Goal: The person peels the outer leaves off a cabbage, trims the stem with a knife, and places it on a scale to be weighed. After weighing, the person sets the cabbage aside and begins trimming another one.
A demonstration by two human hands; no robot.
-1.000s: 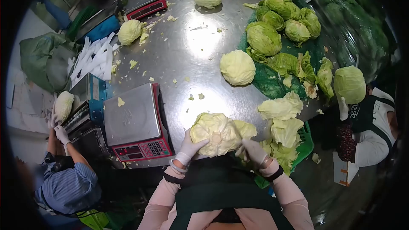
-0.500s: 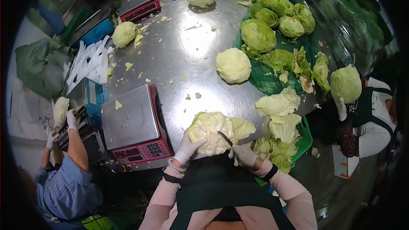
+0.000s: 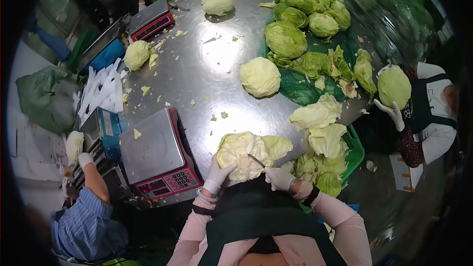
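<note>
A pale cabbage lies at the near edge of the steel table, a loose leaf spread from its right side. My gloved left hand holds the cabbage by its left side. In my gloved right hand is a knife, its blade against the cabbage near the stem. Loose outer leaves are heaped just right of my right hand. Beyond the cabbage sits another trimmed cabbage.
A red scale stands left of my hands. Green cabbages lie on netting at the back right. A green crate is under the leaves. One co-worker holds a cabbage at the right; another works at the left.
The view has shifted slightly. The knife blade has moved a little on the cabbage. At the right, the co-worker's lower hand has opened away from their cabbage. Another co-worker has come into view at the top left.
</note>
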